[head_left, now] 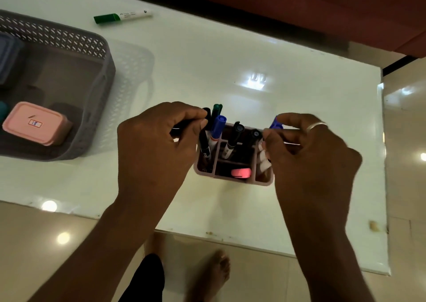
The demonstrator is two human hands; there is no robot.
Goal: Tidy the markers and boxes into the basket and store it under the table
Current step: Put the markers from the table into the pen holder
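A pink pen holder (232, 178) with several compartments stands on the white table (276, 108), with several markers upright in it. My left hand (156, 145) pinches a black marker (207, 115) at the holder's left side. A blue-capped marker (276, 123) is pinched in my right hand (306, 154) over the holder's right side. A green-capped marker (122, 17) lies loose at the table's far side. At the left, the grey woven basket (101, 76) holds a pink box (36, 123) and a bluish box (9, 57).
The table's near edge (230, 239) runs just above my bare feet on the tiled floor (57, 244). A dark red surface (322, 6) lies beyond the table's far edge. A pink eraser-like piece (241, 172) sits in the holder's front compartment.
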